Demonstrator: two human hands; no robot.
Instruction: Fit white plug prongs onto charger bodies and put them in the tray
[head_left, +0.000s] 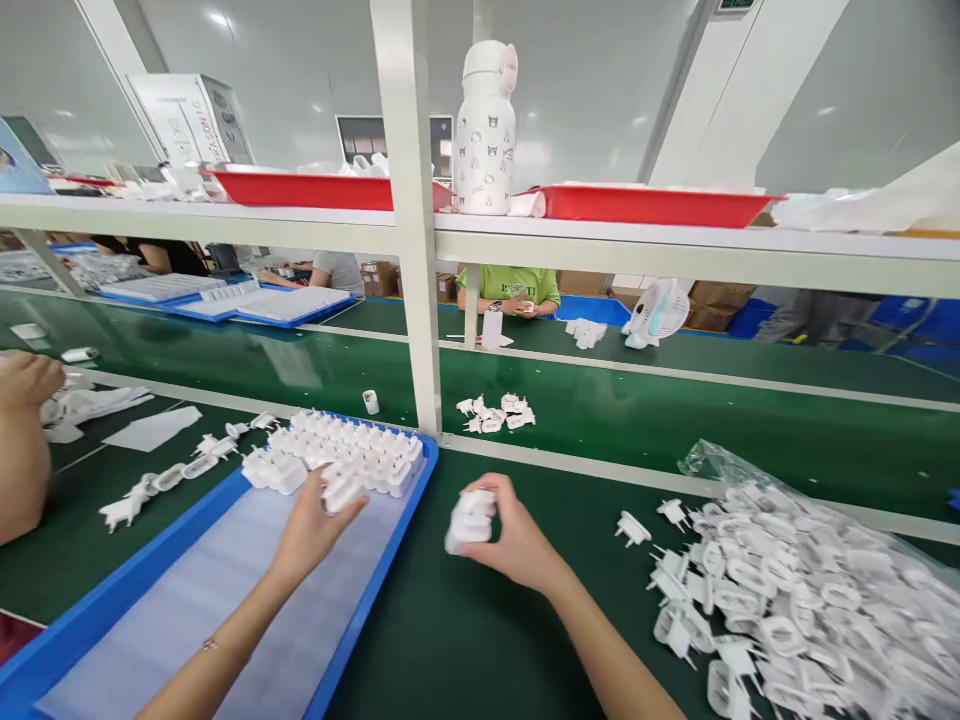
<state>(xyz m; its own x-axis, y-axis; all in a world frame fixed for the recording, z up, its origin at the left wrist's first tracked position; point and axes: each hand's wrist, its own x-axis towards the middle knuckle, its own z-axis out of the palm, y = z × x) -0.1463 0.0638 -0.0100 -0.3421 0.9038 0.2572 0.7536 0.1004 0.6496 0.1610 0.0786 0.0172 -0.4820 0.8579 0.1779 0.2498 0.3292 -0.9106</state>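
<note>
My left hand [306, 530] is closed on white plug housings [343, 488] at the near edge of the packed rows in the blue tray [180, 530]. Whether they touch the row behind them I cannot tell. To the right of the tray, above the green work surface, my right hand [521, 540] grips white plastic plug pieces [471, 520] between thumb and fingers; they are slightly blurred. Several upright white plug housings [345, 440] with metal pins fill the tray's far end, and a pale sheet [225, 590] lines the rest.
Loose white plug parts with pins [810, 590] spill from a clear bag at right. A smaller cluster [495, 412] lies on the green belt [600, 420]. A shelf post [409, 230] rises beyond the tray. Another person's arm [22, 440] reaches in at left; a co-worker [514, 290] sits opposite.
</note>
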